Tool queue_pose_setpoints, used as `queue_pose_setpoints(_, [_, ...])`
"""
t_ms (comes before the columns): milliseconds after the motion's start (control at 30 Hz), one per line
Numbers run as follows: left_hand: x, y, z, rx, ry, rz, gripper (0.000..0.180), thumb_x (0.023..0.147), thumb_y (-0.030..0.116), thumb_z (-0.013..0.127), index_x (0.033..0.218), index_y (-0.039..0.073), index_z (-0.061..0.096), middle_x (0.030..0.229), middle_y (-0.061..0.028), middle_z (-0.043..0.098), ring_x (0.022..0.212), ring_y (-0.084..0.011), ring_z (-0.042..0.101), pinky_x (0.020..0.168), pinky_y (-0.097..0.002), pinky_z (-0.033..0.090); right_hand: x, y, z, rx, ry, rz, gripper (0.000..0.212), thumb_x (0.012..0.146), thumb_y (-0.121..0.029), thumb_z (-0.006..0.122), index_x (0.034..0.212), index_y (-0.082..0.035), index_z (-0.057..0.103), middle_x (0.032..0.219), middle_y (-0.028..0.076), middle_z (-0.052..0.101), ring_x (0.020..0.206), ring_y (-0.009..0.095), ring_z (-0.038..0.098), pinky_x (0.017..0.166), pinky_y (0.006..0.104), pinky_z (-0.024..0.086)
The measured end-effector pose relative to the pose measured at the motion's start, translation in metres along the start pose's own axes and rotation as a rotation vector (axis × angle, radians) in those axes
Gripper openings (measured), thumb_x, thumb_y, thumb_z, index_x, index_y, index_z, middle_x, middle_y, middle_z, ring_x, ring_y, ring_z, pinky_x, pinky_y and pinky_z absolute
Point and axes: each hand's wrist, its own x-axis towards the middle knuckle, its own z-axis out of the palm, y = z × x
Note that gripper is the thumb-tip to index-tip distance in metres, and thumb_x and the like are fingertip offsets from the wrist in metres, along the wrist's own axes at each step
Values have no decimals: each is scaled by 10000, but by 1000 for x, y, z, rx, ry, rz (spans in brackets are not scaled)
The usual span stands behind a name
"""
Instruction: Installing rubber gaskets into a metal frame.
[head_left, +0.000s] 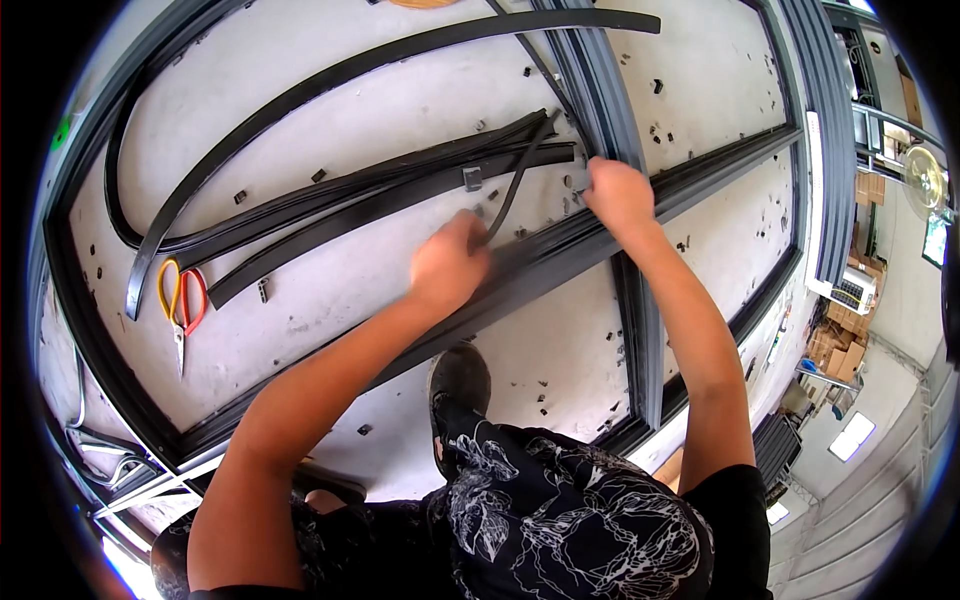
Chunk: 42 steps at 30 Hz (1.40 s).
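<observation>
My left hand [450,265] is closed, slightly blurred, around the lower end of a thin black rubber strip [516,185], which slants up and to the right. Just above a dark grey metal frame bar [560,252], my right hand [620,203] is also closed, close to where that bar meets a crossing bar [612,100]. Anything inside the right fingers is hidden. Several wider black strips [350,195] lie bunched left of the hands, and a long curved strip [300,88] arcs behind them. Near the bunch sits a small grey block [472,179].
Scissors [181,328] with one yellow and one red handle lie at the left inside the frame. Small dark bits are scattered over the pale surface [330,270]. My shoe [460,378] stands beside the long bar. Cardboard boxes [838,350] are piled at the far right.
</observation>
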Motion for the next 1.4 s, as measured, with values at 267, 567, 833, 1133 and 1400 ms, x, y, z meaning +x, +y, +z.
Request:
queue_pose_setpoints(267, [-1,-5,-2,33,-141,95,181,836,116,602,1009,65,593,932,-104,669,868,-251,644,775,-352,498,18,19,-45,639,-126,283,199,822,-192,711,866,-10,644,785,113,671,646,148,660,583,305,524])
queue_pose_setpoints(567, [-6,5,-2,225,-212,267,166,806,72,569,966,70,611,931,-124,645,943,-337,604,804,-432,484,44,8,6,-82,-116,21,115,779,-98,618,835,-18,678,935,199,670,909,389,640,789,474,519])
queue_pose_setpoints(833, [-2,6,1,297,-237,286,155,805,66,562,951,71,615,927,-132,645,932,-346,606,794,-445,484,51,0,-1,-79,-67,55,186,783,-26,546,881,-42,703,968,181,683,923,365,656,797,452,532])
queue_pose_setpoints(1133, [-9,12,7,373,-121,214,142,817,123,627,957,104,637,962,-94,612,969,-312,597,786,-439,499,46,-1,-13,35,-111,46,87,803,-109,627,851,-57,678,930,173,670,894,369,639,758,460,512])
queue_pose_setpoints(1400, [-7,4,-13,586,-114,167,156,796,199,688,900,91,648,928,-92,615,931,-314,608,759,-432,507,-21,-43,-7,398,-51,-469,210,768,-216,717,904,-69,653,881,104,637,873,321,602,746,399,489])
